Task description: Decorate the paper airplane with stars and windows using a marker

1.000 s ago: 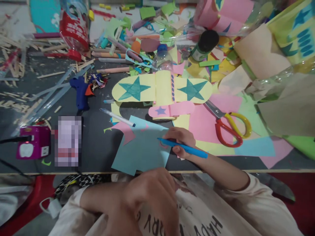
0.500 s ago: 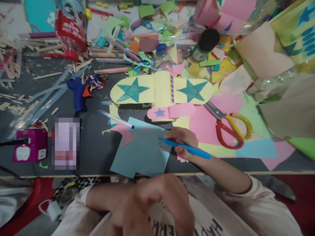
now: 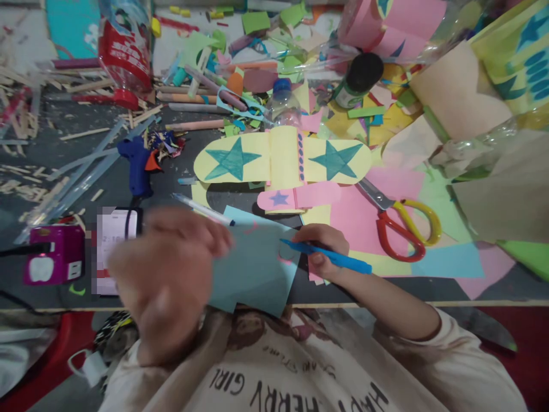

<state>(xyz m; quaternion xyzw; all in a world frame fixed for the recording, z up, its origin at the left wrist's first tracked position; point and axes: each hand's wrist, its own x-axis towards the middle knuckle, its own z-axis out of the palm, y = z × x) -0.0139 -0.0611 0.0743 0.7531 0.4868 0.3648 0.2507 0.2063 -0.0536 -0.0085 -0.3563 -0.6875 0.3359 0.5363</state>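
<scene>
My right hand [image 3: 321, 246] is closed around a blue pen [image 3: 338, 258], its tip over the right part of a teal paper sheet [image 3: 253, 263]. Blurred by motion, my left hand [image 3: 167, 274] hangs above the sheet's left side and partly hides a phone [image 3: 118, 234]; what its fingers do is smeared. A white pen [image 3: 206, 209] lies at the sheet's upper left edge. Behind the sheet rests a yellow paper model [image 3: 282, 154] with green stars, and a pink strip [image 3: 278, 198] with a small star crosses its lower end.
Scissors [image 3: 397, 220] with red and yellow handles lie on coloured paper at right. A blue glue gun [image 3: 138, 163] and a purple box [image 3: 54, 254] are at left. Behind stand a black-capped bottle [image 3: 358, 80] and a red-labelled bottle [image 3: 125, 54] among scraps.
My left hand has swung from in front of my chest up and left, over the table by the phone. My right hand and the blue pen have barely moved.
</scene>
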